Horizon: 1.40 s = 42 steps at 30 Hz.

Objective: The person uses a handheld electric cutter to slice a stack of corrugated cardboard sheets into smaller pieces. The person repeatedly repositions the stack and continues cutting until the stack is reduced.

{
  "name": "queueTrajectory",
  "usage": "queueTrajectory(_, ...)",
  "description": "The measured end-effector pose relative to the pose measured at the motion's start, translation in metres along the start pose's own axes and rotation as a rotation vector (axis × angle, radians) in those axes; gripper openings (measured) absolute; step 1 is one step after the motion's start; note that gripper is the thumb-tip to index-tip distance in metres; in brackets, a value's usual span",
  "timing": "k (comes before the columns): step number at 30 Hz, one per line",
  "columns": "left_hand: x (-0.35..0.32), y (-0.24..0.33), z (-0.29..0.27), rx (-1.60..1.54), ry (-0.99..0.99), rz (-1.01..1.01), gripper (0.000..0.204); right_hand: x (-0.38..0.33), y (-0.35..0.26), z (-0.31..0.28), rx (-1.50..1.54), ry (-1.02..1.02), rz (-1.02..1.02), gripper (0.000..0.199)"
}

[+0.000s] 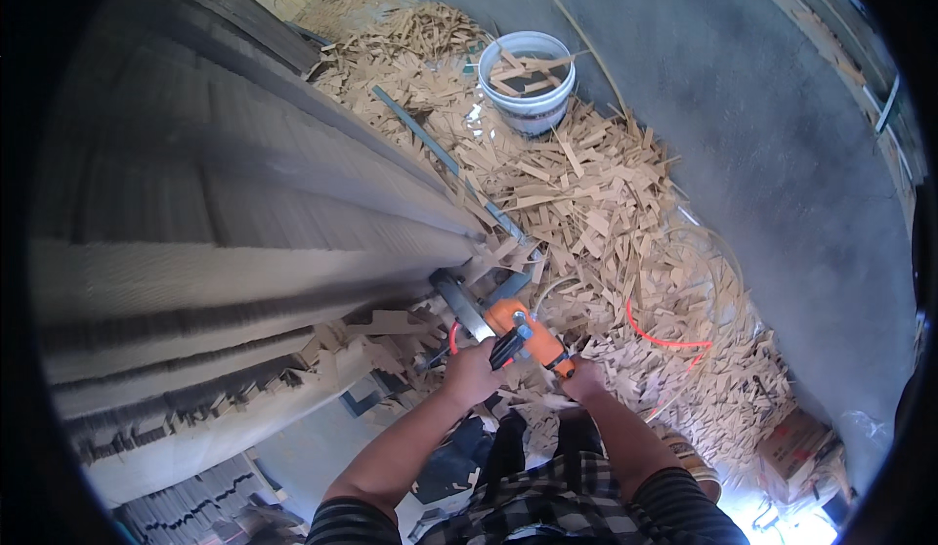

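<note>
An orange power tool (525, 333) with a grey metal front plate is held in both hands at the edge of a tall stack of thin wooden boards (225, 242). My left hand (474, 371) grips the tool's black handle. My right hand (584, 379) holds its rear end. The tool's nose points at the stack's end, where short cut ends stick out.
A thick heap of pale wood offcuts (596, 213) covers the concrete floor. A white bucket (528, 81) with offcuts stands at the back. A red hose (664, 338) curls over the scraps. A cardboard box (796, 447) lies at the lower right.
</note>
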State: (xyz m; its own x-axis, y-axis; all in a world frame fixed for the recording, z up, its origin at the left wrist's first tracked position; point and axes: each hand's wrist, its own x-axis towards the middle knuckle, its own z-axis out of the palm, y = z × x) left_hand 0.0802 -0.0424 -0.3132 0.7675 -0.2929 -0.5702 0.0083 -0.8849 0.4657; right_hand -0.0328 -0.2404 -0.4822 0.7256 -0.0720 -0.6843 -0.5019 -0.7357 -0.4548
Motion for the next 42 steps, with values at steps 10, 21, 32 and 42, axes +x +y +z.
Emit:
queueTrajectory(10, 0.045, -0.017, 0.039, -0.012, -0.042, -0.065, 0.035, 0.043, 0.025, 0.021, -0.025, -0.134, 0.101, 0.039)
queueTrajectory(21, 0.086, -0.061, 0.086, -0.156, -0.039, -0.137, 0.038, 0.073, 0.046, 0.049, -0.026, -0.197, 0.14, 0.04)
queueTrajectory(32, 0.095, -0.055, 0.104, -0.172, -0.09, -0.227, 0.036, 0.08, 0.064, 0.06, -0.014, -0.232, 0.149, 0.04)
queueTrajectory(42, 0.115, -0.068, 0.104, -0.245, -0.039, -0.2, 0.042, 0.109, 0.061, 0.061, 0.039, -0.149, 0.115, 0.035)
